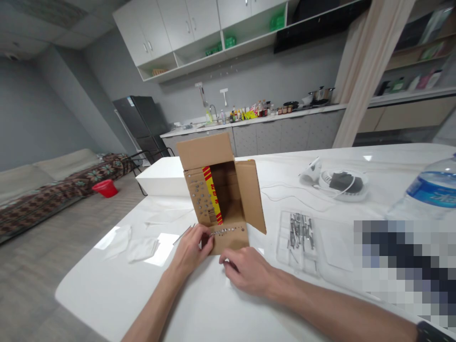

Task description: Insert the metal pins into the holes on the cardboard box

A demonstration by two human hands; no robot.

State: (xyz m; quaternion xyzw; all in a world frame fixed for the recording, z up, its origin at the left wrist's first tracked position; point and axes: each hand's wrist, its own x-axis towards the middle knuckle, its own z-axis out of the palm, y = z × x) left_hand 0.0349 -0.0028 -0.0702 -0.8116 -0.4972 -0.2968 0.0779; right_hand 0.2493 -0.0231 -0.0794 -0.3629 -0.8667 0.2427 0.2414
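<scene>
Open surface (114, 289) reaches the near-left edge, while the cardboard box (225, 194), long axis upright, gapes toward left hand (192, 246) and right hand (249, 270), their curled fingers' grip impossible to tell.

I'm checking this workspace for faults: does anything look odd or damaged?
Yes: the cardboard box has small greyish studs across its left flap and front flap, which looks odd for packaging.

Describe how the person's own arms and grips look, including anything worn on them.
The left grip and right grip are ungloved human hands with no rings visible. The left forearm is bare, with no sleeve in view. The right forearm is bare up to a dark band at the picture's edge, perhaps a strap or cuff.
</scene>
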